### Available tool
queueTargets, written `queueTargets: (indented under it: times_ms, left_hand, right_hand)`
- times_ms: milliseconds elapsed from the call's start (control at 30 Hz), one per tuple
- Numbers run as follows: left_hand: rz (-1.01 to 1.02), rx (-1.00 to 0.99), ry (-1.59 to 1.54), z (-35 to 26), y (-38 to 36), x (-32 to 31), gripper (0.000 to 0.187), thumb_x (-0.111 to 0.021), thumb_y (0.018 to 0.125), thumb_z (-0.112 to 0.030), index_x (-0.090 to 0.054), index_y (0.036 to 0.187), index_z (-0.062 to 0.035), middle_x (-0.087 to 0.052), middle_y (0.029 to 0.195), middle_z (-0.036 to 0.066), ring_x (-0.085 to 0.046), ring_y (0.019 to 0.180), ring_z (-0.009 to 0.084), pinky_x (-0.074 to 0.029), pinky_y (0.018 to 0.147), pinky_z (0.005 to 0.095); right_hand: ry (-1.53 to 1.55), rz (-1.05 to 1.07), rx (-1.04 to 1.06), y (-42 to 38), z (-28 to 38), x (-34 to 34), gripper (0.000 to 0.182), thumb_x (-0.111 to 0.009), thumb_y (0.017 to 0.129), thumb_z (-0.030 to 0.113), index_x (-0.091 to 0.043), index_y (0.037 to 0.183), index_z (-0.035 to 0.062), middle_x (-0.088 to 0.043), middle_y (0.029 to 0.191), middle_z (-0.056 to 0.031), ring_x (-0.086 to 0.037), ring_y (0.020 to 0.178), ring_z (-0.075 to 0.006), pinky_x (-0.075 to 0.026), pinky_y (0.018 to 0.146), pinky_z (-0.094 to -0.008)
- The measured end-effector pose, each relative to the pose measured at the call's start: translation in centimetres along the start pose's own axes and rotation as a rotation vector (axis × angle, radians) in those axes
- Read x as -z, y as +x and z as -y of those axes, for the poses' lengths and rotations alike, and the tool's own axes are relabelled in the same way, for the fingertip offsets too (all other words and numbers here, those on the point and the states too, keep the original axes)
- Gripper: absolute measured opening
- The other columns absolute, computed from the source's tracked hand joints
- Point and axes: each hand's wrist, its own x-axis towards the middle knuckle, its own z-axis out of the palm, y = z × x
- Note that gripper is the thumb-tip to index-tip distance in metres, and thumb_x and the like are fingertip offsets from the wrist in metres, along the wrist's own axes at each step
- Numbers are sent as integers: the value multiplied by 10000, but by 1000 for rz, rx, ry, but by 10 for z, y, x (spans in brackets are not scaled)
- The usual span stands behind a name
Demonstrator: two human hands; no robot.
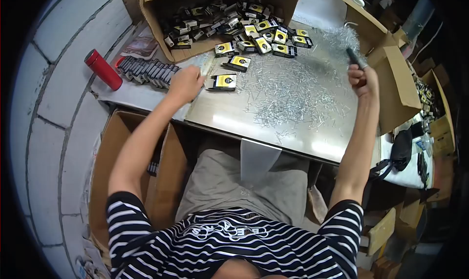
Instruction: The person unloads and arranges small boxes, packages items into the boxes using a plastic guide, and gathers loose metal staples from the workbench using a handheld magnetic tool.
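My left hand is closed beside the row of dark small packs; whatever its fingers hold is too small to make out. My right hand is raised over the table's right side, gripping a dark stick-like tool that points up and left. Near the tool's tip lies a tangled heap of thin metal pieces. Many more metal pins are scattered on the metal tabletop. Two yellow-and-black boxes, one below the other, lie between my hands.
A large carton on its side spills many small yellow-and-black boxes. A red bottle stands at the left by the block wall. An open carton borders the right side. Below the table's left edge is another carton.
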Motion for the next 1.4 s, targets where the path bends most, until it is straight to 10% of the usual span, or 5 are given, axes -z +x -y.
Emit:
queueTargets:
  times_ms: [667, 1067, 1133, 1200, 1400]
  left_hand:
    - [73, -44, 489, 46, -22, -28, 379, -539, 860, -65, -520, 1238, -70, -392, 1423, 117, -284, 1375, 302, -290, 981, 613]
    - [-49, -298, 91, -7, -3, -10, 369, -628, 801, -103, -539, 1155, -53, -514, 1249, 91, -485, 1180, 291, -436, 901, 449]
    - [-7, -423, 51, -30, -1, -13, 356, -621, 763, -34, -542, 1110, -27, -562, 1124, 130, -597, 986, 315, -511, 760, 413]
    - [156, -301, 133, -41, 3, -31, 355, -608, 769, -54, -545, 1118, -35, -559, 1139, 148, -610, 946, 335, -511, 748, 433]
    - [117, -240, 281, -31, 16, -76, 317, -552, 800, -92, -561, 1115, -53, -583, 1076, 177, -642, 703, 361, -522, 635, 442]
  right_hand:
    - [-331, -277, -6, 65, 26, 129, 184, -490, 952, 265, -469, 863, 105, -467, 584, 18, -392, 422, -94, -287, 394, -276]
    - [-930, -488, 153, 31, -10, 209, 176, -528, 915, 173, -631, 988, 50, -587, 719, -76, -465, 430, -132, -359, 368, -268]
    - [-1791, -507, 1278, 17, -16, 202, 275, -521, 859, 108, -664, 1072, 10, -652, 865, -124, -596, 578, -194, -490, 525, -303]
    - [-1448, -370, 723, -49, -42, 95, 400, -465, 785, -23, -630, 1148, 3, -675, 1012, -119, -624, 968, -195, -474, 868, -305]
    - [-1624, 351, 521, -133, -192, -41, 559, -518, 751, -13, -569, 1272, 182, -515, 1337, -163, -507, 1199, -364, -440, 982, -409]
